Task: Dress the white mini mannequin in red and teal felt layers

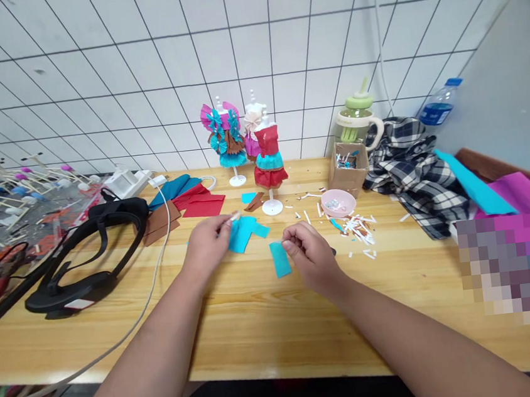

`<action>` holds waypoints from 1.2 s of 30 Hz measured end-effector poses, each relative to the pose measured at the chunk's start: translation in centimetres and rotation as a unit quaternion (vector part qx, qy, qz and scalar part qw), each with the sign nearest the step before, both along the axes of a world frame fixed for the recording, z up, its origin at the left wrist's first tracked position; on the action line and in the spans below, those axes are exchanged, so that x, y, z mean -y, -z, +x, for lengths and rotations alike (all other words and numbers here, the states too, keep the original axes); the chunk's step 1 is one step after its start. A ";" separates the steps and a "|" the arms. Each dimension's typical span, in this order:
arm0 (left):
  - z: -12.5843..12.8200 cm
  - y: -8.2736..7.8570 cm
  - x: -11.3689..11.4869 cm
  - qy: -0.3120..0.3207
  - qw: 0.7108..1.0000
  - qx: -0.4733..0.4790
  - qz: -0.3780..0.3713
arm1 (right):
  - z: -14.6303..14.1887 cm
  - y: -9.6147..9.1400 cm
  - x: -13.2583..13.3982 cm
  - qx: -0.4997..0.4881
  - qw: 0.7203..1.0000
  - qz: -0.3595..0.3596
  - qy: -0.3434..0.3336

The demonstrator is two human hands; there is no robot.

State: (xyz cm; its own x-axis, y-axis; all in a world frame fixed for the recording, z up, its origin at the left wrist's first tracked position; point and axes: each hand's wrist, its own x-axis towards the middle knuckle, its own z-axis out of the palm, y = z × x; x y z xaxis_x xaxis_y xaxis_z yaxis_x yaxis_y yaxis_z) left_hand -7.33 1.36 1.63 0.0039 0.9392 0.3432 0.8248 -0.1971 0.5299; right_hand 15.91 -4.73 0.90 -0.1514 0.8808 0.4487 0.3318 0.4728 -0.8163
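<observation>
My right hand (312, 253) pinches the top corner of a small turquoise crepe paper rectangle (280, 261), which hangs just above the table. Thumb and fingers of my left hand (209, 245) are pressed together, and a small pale bit shows at their tips, too small to name. Close beside that hand lie more turquoise paper pieces (242, 234). Behind both hands stands a white mini dress form (273, 206) dressed in red paper with a turquoise band. Another form (224, 136) wears magenta, turquoise and brown paper, and a third is partly hidden.
White paper scraps (360, 229) lie around a pink bowl (339, 203) on the right. Behind are a cardboard box (348, 169), a green-lidded cup (355, 116) and a plaid cloth (399, 172). Leftward, a black headset (108, 291), a cable (153, 280) and red paper (204, 205) lie.
</observation>
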 end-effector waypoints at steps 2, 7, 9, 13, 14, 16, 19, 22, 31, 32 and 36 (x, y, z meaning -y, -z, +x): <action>0.5 0.4 0.1 0.032 0.996 -0.081 -0.034 | 0.0 0.4 -0.4 -0.004 0.999 -0.040 -0.001; 2.2 0.7 1.1 0.093 0.992 -0.088 -0.002 | -0.2 0.9 -0.9 -0.021 0.993 -0.116 0.000; 2.8 0.3 1.7 0.158 0.987 -0.027 -0.020 | -0.2 0.9 -1.0 -0.029 0.991 -0.133 -0.005; 3.9 -0.3 2.7 0.258 0.962 0.054 -0.067 | -0.2 0.9 -1.2 -0.037 0.989 -0.143 -0.012; 4.1 -0.3 2.8 0.266 0.959 0.061 -0.072 | -0.3 1.0 -1.2 -0.036 0.989 -0.141 -0.013; 4.4 -0.1 2.9 0.269 0.957 0.072 -0.081 | -0.3 1.1 -1.2 -0.035 0.990 -0.137 -0.012; 4.6 0.1 2.8 0.268 0.958 0.074 -0.070 | -0.3 1.5 -1.3 -0.032 0.990 -0.138 -0.009; 4.7 0.0 2.9 0.277 0.957 0.064 -0.049 | -0.4 1.6 -1.3 -0.024 0.989 -0.148 -0.010; 4.9 -0.7 3.6 0.301 0.938 0.156 -0.078 | -0.3 1.1 -1.1 0.076 0.993 -0.076 0.043; 4.9 -0.7 3.5 0.291 0.934 0.185 -0.092 | 0.0 1.1 -1.2 0.089 0.992 -0.058 0.061; 4.7 -0.4 3.1 0.246 0.912 0.286 -0.162 | 0.8 0.5 -1.1 0.127 0.988 0.030 0.082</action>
